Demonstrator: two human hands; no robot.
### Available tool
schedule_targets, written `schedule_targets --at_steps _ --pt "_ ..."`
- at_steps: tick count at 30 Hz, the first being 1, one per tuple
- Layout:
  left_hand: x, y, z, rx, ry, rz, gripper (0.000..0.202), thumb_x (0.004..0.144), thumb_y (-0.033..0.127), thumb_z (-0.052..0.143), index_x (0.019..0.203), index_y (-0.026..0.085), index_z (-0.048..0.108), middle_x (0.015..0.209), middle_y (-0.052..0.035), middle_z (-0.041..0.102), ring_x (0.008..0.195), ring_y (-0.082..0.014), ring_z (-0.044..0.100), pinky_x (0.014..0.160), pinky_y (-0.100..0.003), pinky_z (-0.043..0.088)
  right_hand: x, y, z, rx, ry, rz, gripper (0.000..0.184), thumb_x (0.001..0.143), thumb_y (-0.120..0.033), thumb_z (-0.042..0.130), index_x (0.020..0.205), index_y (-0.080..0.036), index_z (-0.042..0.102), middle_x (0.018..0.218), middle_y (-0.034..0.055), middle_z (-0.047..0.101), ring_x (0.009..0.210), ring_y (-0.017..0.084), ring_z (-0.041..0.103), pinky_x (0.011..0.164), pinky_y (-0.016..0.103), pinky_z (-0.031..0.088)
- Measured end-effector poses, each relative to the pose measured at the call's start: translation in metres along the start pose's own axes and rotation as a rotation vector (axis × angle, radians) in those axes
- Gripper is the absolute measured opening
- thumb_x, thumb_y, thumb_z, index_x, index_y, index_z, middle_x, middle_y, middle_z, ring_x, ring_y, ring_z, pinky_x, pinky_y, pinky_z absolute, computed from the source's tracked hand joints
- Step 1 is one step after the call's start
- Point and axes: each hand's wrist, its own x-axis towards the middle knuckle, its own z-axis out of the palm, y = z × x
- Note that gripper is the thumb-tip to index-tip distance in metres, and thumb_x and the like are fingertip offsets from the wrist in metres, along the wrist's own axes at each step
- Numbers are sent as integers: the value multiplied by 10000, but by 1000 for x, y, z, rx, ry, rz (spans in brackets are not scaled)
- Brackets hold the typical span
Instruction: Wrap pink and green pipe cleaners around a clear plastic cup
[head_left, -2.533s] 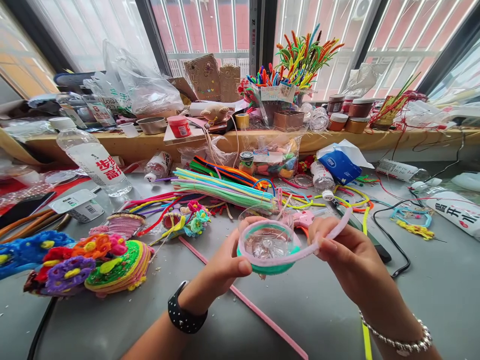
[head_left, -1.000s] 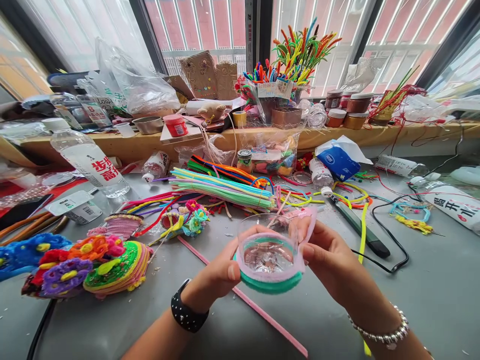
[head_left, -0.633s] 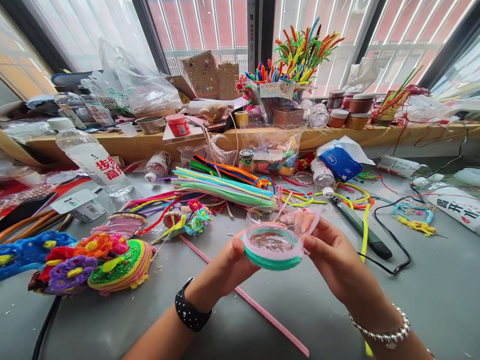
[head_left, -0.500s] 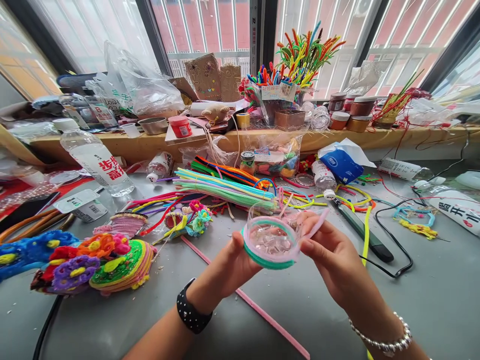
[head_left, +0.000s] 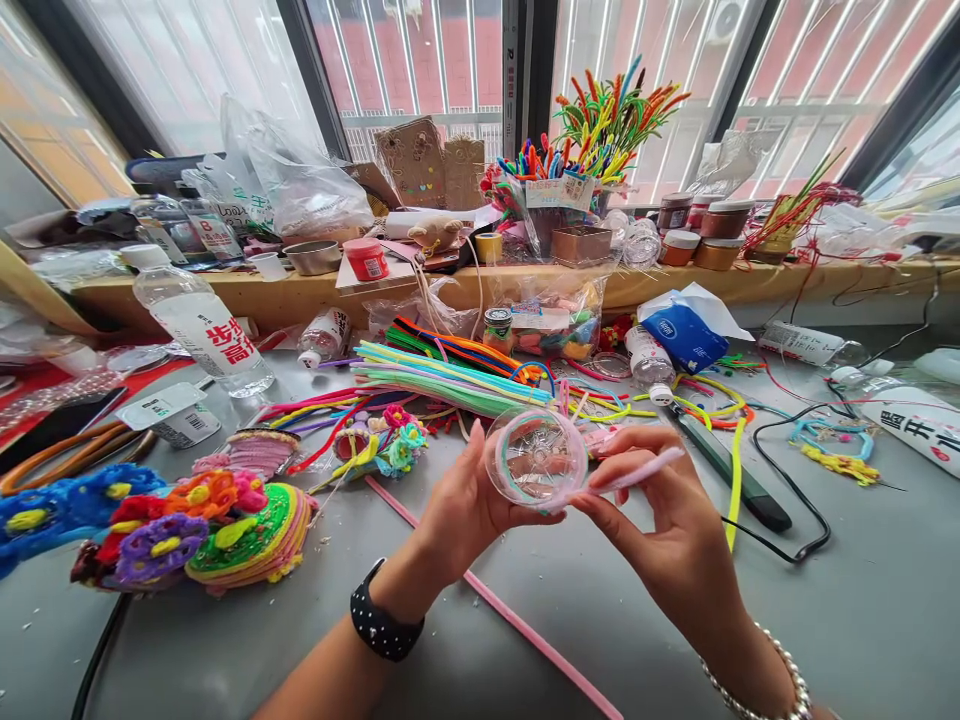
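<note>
Left hand (head_left: 469,505): closed around a clear plastic cup (head_left: 536,458), thumb on the near side and fingers behind the wall. The cup is held just above the grey surface (head_left: 862,600), at the centre of the view, and is tipped so that its mouth faces the camera. Its rim is ringed by a green band and a pink band. A black watch (head_left: 384,625) is worn on this wrist.

Right hand (head_left: 667,520): pinched narrowly, thumb against forefinger, on the free tail of a pink pipe cleaner (head_left: 637,468). The tail leaves the cup rim and is drawn out toward 3 o'clock. A beaded bracelet (head_left: 780,680) is worn on this wrist.

Items recorded outward from the cup:
- 6 o'clock: a loose pink stem (head_left: 517,620), lying slantwise on the surface beneath both hands.
- 3 o'clock: a black bar-shaped tool (head_left: 739,480), lying flat just beyond the right hand.
- 11 o'clock: a bundle of pastel pipe cleaners (head_left: 450,375), laid lengthwise, near the cup.
- 9 o'clock: a coiled flowered mat (head_left: 240,520) in many colours, well apart.
- 10 o'clock: a water bottle (head_left: 202,325) with red lettering, leaning, well apart.
- 1 o'clock: a blue tissue pack (head_left: 684,338).
- 12 o'clock: a wooden ledge (head_left: 300,290) under the window, on which a bunch of upright pipe cleaners (head_left: 607,110) is stood among jars.
</note>
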Motion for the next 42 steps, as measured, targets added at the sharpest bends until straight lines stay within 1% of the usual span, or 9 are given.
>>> schedule_targets --at_steps 3,6,13,17,22,26,30,35,42 --pt "-2 1 -2 46 -56 49 517 886 531 358 1180 163 571 1036 -130 703 880 -245 677 749 -358 523 0 0 0 -10 -9 -1 83 770 -211 666 814 -239 601 907 48 503 885 194 528 654 305 473" --pt "-2 1 -5 88 -49 112 447 844 483 494 1164 185 587 1023 -107 706 912 -247 665 766 -338 512 0 0 -1 16 -20 12 78 770 -211 667 806 -239 604 897 40 509 859 181 529 654 297 470" --pt "-1 4 -11 170 -65 144 511 762 528 584 1096 146 640 867 -99 717 787 -220 660 719 -322 522 1 2 -4 251 -144 107 92 773 -212 666 823 -253 601 833 23 522 822 167 529 644 278 487" --pt "-2 7 -14 231 -77 106 496 776 516 569 1109 156 641 894 -91 715 799 -221 660 739 -325 516 0 3 -8 319 -216 194 36 797 -248 638 804 -239 604 822 30 524 817 173 515 682 296 481" --pt "-1 6 -13 247 -86 35 533 770 536 562 1118 140 634 844 -97 721 742 -207 663 667 -286 509 0 1 -12 409 -243 369 149 791 -350 630 770 -225 553 822 32 515 785 175 512 651 294 460" --pt "-1 3 -15 230 -68 -30 565 782 555 525 1135 124 623 815 -99 721 721 -219 675 678 -304 502 1 0 -11 445 -252 463 207 770 -393 640 742 -215 539 803 25 525 723 156 503 620 276 440" --pt "-1 1 -16 213 -59 -78 601 791 550 497 1182 103 589 819 -110 727 715 -238 681 672 -320 496 1 0 -10 495 -255 512 231 768 -410 639 733 -210 528 769 9 498 725 147 475 592 250 401" --pt "0 -1 -14 204 -44 -143 572 773 565 504 1071 102 657 802 -107 735 660 -194 675 633 -260 491 2 1 -9 565 -267 558 246 754 -403 645 690 -209 508 760 -1 457 728 144 427 617 249 371" --pt "1 -3 -13 165 -7 -188 610 721 597 538 1044 98 673 840 -105 733 628 -162 655 617 -230 491 5 -2 -6 747 -284 730 265 690 -387 682 653 -201 498 690 -30 433 657 119 375 600 239 334"
